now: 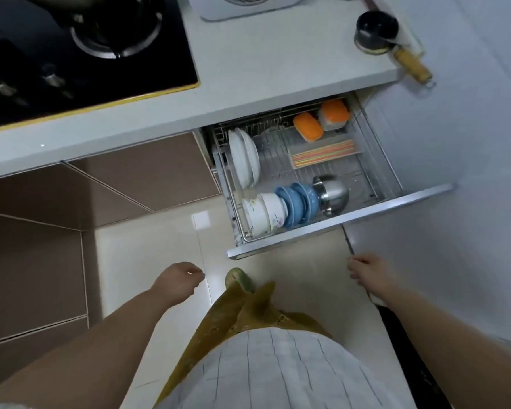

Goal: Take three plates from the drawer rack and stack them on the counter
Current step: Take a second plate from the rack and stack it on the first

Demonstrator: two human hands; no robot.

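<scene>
A: What is showing on the far left?

B: A black gas hob (80, 51) is sitting in the pale counter (248, 81), with brown cabinet fronts (71, 202) running below it.

A: And the left hand (179, 280)?

B: It is hanging low over the floor tiles, well apart from the drawer. Its fingers are curling loosely inward and gripping nothing.

A: Where are the plates?

B: The white plates (244, 157) are standing on edge at the left end of the wire rack (278, 143), inside the pulled-out drawer (337, 222). None is lying on the counter.

A: What is sitting beside them?

B: In the front row, white bowls (264, 214) are lying on their sides, then blue bowls (300, 202), then a steel bowl (331, 193). Behind those, a bundle of striped sticks (325, 152) is lying flat, and two orange-topped containers (322, 119) are resting at the back.

A: And the right hand (369, 273)?

B: It is hovering just below the right end of the drawer front, not touching it, fingers slightly parted and holding nothing.

A: Anything further right?

B: A dark round jar (376, 28) is standing on the counter corner, and a wooden handle (413, 64) is sticking out past the edge.
</scene>
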